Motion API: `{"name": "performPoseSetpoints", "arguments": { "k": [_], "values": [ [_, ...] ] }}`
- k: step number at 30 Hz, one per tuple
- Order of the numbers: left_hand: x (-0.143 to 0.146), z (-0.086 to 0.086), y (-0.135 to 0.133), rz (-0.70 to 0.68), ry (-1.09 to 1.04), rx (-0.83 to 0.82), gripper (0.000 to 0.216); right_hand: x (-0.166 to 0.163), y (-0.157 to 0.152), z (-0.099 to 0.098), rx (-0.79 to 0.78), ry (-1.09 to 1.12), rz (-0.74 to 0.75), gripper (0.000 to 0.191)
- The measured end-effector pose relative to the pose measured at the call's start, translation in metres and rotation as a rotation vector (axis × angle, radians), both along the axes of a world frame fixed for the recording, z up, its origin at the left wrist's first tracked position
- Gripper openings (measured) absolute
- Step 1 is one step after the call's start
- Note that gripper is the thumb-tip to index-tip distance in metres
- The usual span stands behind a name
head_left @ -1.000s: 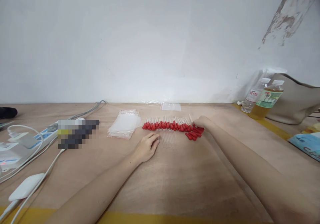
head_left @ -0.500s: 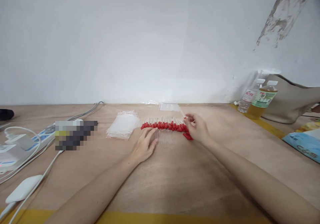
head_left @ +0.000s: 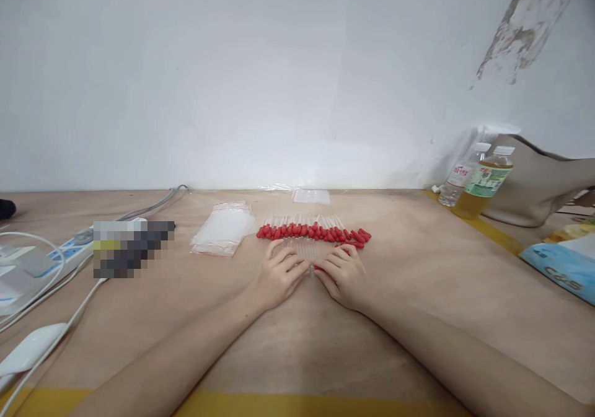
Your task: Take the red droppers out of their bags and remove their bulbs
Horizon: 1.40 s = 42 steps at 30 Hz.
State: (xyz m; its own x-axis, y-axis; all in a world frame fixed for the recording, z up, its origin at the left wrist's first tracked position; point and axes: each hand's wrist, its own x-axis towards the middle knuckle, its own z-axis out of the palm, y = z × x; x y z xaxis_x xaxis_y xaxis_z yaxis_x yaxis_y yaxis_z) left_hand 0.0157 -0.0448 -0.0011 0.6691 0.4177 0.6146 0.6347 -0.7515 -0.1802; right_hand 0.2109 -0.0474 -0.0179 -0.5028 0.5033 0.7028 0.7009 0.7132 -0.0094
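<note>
Pinching a red bulb (head_left: 318, 267) in my right hand (head_left: 344, 274), left hand (head_left: 281, 273) curled, hold unclear; clear tubes (head_left: 303, 248) look brittle, best gripped lightly mid-length.

Left forearm (head_left: 186, 346): bare, slanting in from the lower left edge.
Left hand (head_left: 277, 276): palm down, back upward, fingers (head_left: 289, 263) bent, thumb tip toward the right.
Right forearm (head_left: 441, 346): bare, slanting in from the lower right.
Right hand (head_left: 346, 274): back upward, fingers curled, thumb toward the left.
Hands together: nearly mirrored, tips close at centre.
</note>
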Motion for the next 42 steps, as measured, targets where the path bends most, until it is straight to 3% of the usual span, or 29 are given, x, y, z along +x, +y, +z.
{"name": "performPoseSetpoints", "arguments": {
  "k": [8,31,38,42],
  "values": [
    [0.003,-0.006,0.008,0.046,0.048,0.035,0.019,-0.005,0.004,0.000,0.047,-0.020,-0.002,0.018],
    [-0.011,-0.005,0.001,0.008,-0.037,-0.206,0.024,0.015,0.004,0.005,0.286,-0.217,0.136,0.018],
    [-0.036,-0.012,0.013,0.170,-0.257,-0.276,0.025,0.048,0.018,0.004,0.019,0.221,-0.052,0.024],
    [-0.037,-0.018,0.020,0.227,-0.302,-0.255,0.027,0.062,0.037,0.017,-0.164,0.415,-0.217,0.027]
  ]
}}
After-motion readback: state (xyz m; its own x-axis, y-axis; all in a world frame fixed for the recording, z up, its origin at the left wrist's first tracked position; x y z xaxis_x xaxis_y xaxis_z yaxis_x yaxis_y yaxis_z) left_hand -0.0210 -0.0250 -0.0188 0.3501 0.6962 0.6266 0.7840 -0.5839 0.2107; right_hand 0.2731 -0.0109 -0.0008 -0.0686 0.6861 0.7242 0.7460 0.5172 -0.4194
